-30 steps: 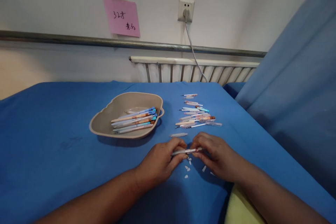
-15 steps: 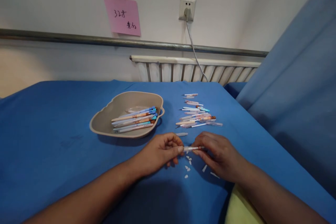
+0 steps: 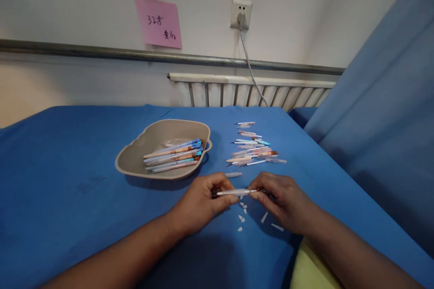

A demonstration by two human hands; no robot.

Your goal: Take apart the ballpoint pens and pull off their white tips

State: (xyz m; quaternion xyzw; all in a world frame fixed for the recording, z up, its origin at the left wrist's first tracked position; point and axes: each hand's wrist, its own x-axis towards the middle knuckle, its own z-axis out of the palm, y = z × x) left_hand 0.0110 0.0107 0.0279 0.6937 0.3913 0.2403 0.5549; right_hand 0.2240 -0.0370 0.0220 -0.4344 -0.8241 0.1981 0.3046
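Note:
Between my two hands lies a pale pen [image 3: 233, 192], held level above the blue cloth. My left hand [image 3: 206, 196] is closed around its left part, thumb below and fingers behind. The fingertips of my right hand [image 3: 281, 201] pinch its other end, where a dark tip shows partly behind the fingers. Just below the pen, several small white plastic pieces [image 3: 240, 218] lie on the cloth, with two longer white pieces [image 3: 264, 217] beside my right hand. A pale pen barrel [image 3: 233, 174] rests right behind my hands.
A beige bin [image 3: 135, 162] at the left holds several assembled pens [image 3: 176, 156]. Several pen parts and refills [image 3: 252, 156] lie in rows behind my hands. A blue curtain [image 3: 383, 81] hangs at the right; a radiator [image 3: 244, 92] stands against the wall.
My left hand has shifted its grip, so more of the pen's length now shows between the hands. My right hand keeps its pinch in nearly the same place.

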